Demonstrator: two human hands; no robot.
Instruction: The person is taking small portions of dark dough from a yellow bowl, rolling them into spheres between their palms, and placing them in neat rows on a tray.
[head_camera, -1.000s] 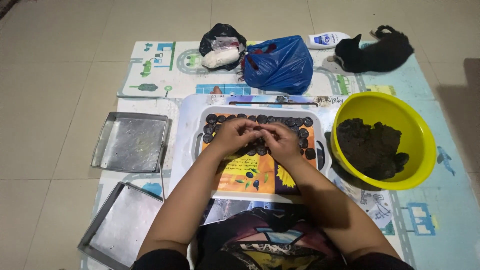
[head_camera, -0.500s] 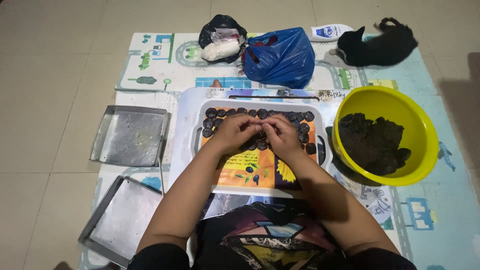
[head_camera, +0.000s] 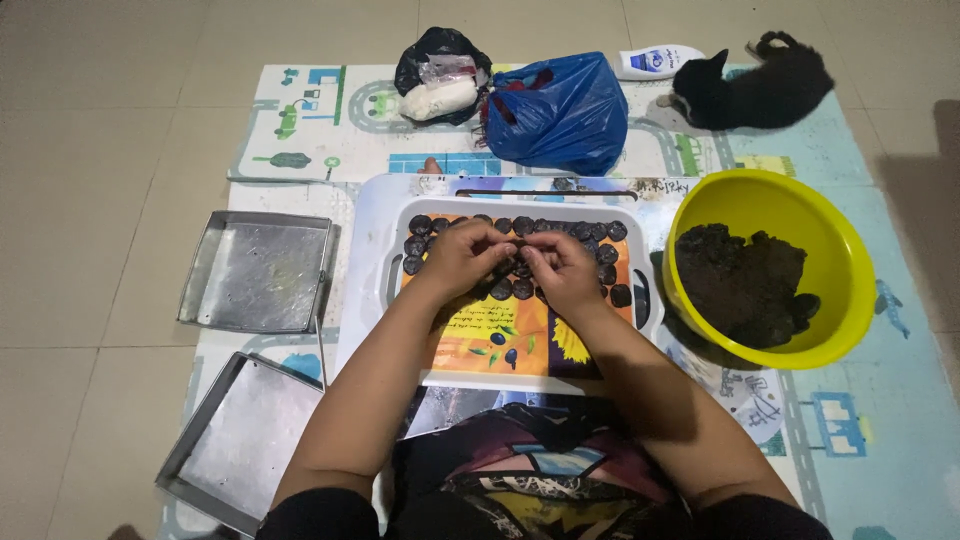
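A small dark lump (head_camera: 518, 258) is being pinched between the fingertips of the left hand (head_camera: 462, 258) and the right hand (head_camera: 562, 272), both grips clenched on it over the far half of the tray (head_camera: 385, 290). The lump is too small for a long axis to be told. Rows of dark discs (head_camera: 560, 230) are lying directly beneath and beyond the hands, running left to right; the yellow bowl (head_camera: 760, 195) is standing nearer the right hand.

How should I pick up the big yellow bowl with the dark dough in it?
Probably with both hands, one on each side of the yellow bowl, under its wide round rim, coming from above. It stands upright, open, with a heavy-looking dark lump inside, and shows no handles.
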